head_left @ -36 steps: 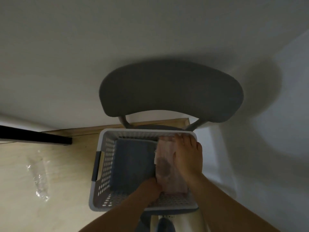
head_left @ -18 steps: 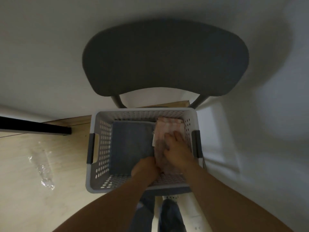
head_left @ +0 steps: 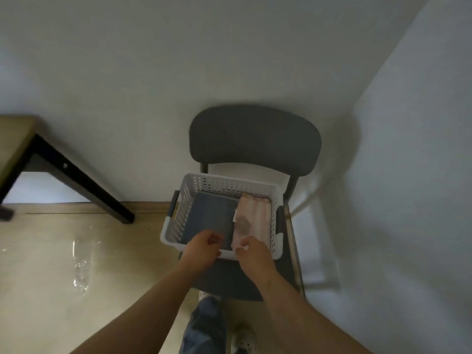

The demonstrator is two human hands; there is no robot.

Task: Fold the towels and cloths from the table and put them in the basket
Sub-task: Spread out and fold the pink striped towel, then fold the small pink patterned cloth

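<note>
On the chair seat, a white basket (head_left: 229, 186) holds two folded cloths.
A grey towel (head_left: 209, 215) lies flat in the basket's left half, and a pink cloth (head_left: 254, 215) lies just beside it in the right half, their edges touching. The right hand (head_left: 255, 259) sits at the pink cloth's near end with its fingers bent down onto it; whether they pinch it cannot be told. The left hand (head_left: 201, 250) hangs over the near rim, fingers loosely curled, with nothing in them. Both hands hide part of that rim. The dark grey chair (head_left: 255, 139) backs onto a white wall. To the left stands a wooden table (head_left: 12, 141) with a slanted black leg (head_left: 76, 182), cut off by the picture's edge. A blurred clear plastic scrap (head_left: 80, 272) lies on the wooden floor. A jeans leg (head_left: 204, 325) and a shoe (head_left: 242, 338) are cropped at the bottom.
</note>
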